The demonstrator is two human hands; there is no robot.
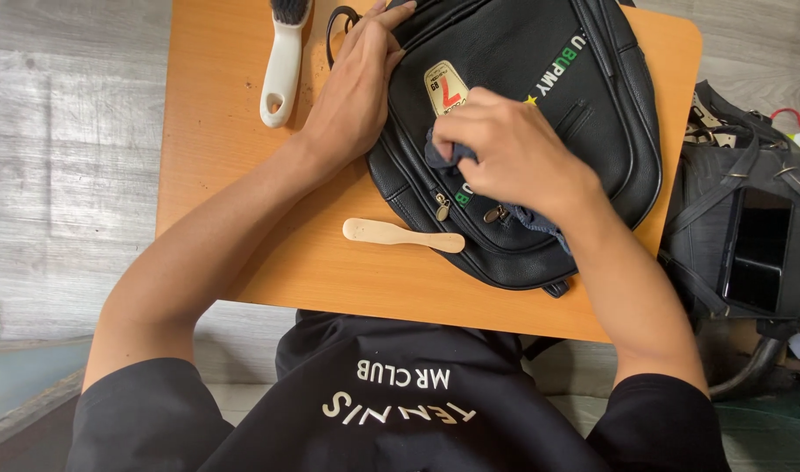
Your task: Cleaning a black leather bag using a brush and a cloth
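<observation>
Fingers [378,26] of the left hand [352,96] lie spread and flat, gripping nothing, pressing the upper left edge of a black leather backpack [584,96] on an orange table [216,157]. Left of those fingers lies a white-handled brush [282,65]; below them, a pale wooden spatula [400,234] rests lengthwise just beside the bag. To the right, the right hand [514,153], the nearer one, bunches a dark blue cloth [444,157] against the bag's front pocket, directly beneath its fingers. The bag's long axis runs away from the person. The cloth is mostly hidden; a second dark bag [750,227] is cut off at right
</observation>
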